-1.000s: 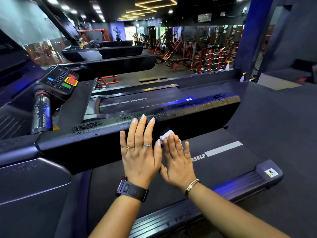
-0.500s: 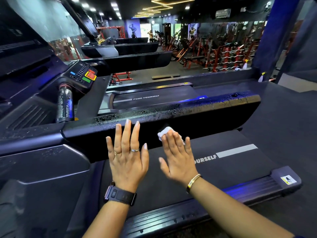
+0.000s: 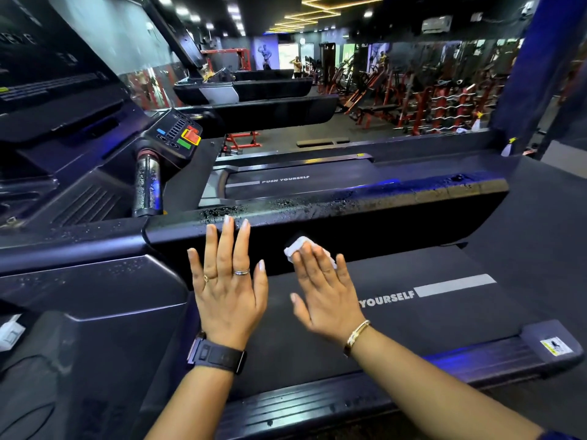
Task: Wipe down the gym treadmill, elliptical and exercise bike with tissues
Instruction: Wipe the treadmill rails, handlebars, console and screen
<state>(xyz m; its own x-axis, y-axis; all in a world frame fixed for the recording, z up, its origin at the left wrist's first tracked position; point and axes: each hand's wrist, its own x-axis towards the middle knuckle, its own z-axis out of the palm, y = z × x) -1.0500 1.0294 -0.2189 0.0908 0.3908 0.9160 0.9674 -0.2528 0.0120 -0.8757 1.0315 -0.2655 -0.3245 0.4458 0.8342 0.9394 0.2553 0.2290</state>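
The left hand (image 3: pixel 227 290), grip spread with fingers straight, lies flat against the black, droplet-speckled treadmill side rail (image 3: pixel 397 217). The right hand (image 3: pixel 324 296), grip likewise flat, presses a small folded white tissue (image 3: pixel 295 246) to the rail's inner face, just beside the left hand.

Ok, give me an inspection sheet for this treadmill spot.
Surface: rail top beaded with droplets; belt bare.
Job's things: tissue pressed against the rail's side.
Clutter: spray bottle by the blue pillar.
Grips: left grip flat on the rail, empty; right grip flat, fingers straight, pressing the tissue.
Cables: nothing seen.
Surroundings: more treadmills, a wet chrome handle, weight racks at the back.
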